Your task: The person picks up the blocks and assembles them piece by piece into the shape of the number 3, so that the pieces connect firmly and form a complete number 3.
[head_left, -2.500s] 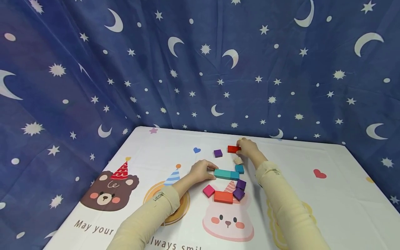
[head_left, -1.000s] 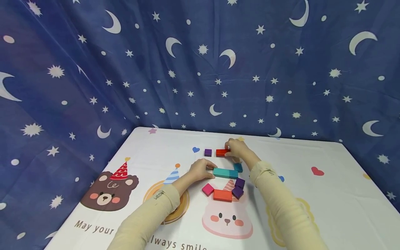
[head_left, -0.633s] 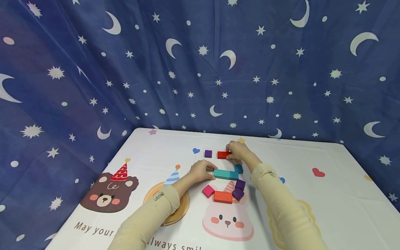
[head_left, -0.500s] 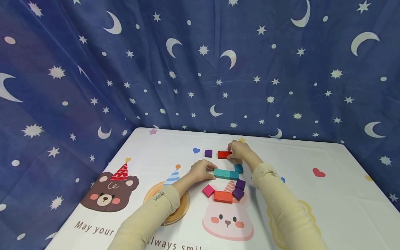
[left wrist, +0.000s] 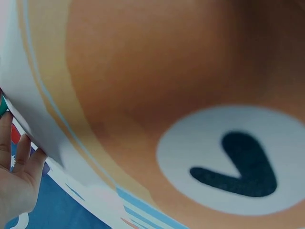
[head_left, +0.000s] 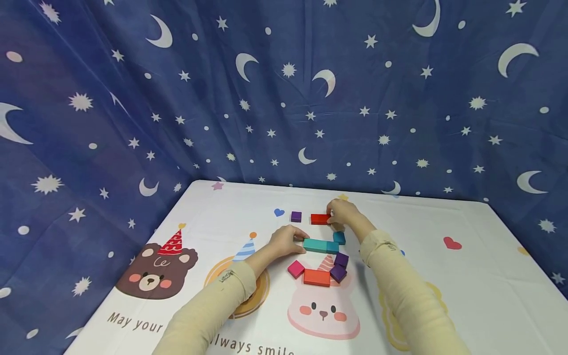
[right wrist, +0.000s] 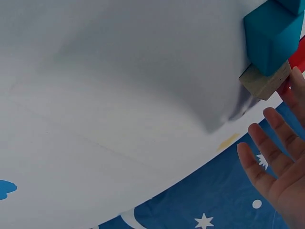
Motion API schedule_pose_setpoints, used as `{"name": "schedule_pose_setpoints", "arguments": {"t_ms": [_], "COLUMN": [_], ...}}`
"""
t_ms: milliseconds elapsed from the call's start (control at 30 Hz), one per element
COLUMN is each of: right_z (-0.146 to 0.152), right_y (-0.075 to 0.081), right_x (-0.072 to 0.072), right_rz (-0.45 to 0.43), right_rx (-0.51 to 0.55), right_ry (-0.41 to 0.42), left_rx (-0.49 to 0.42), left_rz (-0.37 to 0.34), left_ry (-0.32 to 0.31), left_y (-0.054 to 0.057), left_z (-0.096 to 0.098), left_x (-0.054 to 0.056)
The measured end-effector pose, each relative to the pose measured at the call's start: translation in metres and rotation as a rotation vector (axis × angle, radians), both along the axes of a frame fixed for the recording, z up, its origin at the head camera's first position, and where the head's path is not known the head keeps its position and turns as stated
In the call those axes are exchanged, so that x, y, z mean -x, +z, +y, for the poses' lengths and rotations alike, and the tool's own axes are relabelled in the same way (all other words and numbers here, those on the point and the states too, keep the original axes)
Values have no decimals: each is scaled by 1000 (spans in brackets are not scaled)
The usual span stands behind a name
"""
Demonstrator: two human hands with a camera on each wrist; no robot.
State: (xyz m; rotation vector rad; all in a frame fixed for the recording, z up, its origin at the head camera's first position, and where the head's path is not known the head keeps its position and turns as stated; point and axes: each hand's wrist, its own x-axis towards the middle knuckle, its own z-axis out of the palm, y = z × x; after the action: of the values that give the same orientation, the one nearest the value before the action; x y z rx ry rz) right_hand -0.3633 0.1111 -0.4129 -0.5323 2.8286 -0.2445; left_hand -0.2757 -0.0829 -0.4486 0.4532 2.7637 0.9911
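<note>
In the head view, my right hand (head_left: 347,214) pinches the right end of a red block (head_left: 319,219) between thumb and fingers. My left hand (head_left: 284,241) has thumb and index finger at either side of the left end of a long teal block (head_left: 315,245). A blue cube (head_left: 332,247) continues that block rightward, and another blue cube (head_left: 339,238) sits behind it. The right wrist view has a plain wooden block (right wrist: 264,83) between a blue cube (right wrist: 271,38) and the red block; my right hand mostly hides it in the head view.
A purple cube (head_left: 296,217) lies left of the red block. Nearer me are two purple cubes, one behind (head_left: 341,260) the other (head_left: 338,273), an orange-red block (head_left: 317,277) and a pink cube (head_left: 296,269). A starry blue curtain (head_left: 266,88) stands behind the printed tablecloth (head_left: 488,276).
Since the earliest frame, the red block and the far purple cube have shifted left. In the last second my right hand and the red block have moved slightly right. The left hand stays put.
</note>
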Motion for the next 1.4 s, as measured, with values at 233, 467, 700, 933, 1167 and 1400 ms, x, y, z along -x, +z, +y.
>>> {"name": "schedule_pose_setpoints", "arguments": {"t_ms": [233, 467, 700, 933, 1167, 1400], "right_z": [4, 1, -1, -2, 0, 1], "right_y": [-2, -6, -5, -6, -4, -4], "right_x": [0, 2, -1, -2, -1, 1], "right_rz": [25, 5, 4, 19, -33, -39], "right_rx": [36, 51, 69, 60, 84, 84], "right_ry": [-2, -47, -51, -31, -55, -72], "left_rx": [3, 8, 13, 10, 14, -50], "left_rz": [-6, -3, 9, 8, 1, -36], "left_ry": [0, 7, 4, -4, -24, -112], "left_y": [0, 0, -1, 0, 2, 6], "left_z": [3, 3, 2, 1, 1, -8], "left_x": [1, -1, 0, -1, 0, 10]}}
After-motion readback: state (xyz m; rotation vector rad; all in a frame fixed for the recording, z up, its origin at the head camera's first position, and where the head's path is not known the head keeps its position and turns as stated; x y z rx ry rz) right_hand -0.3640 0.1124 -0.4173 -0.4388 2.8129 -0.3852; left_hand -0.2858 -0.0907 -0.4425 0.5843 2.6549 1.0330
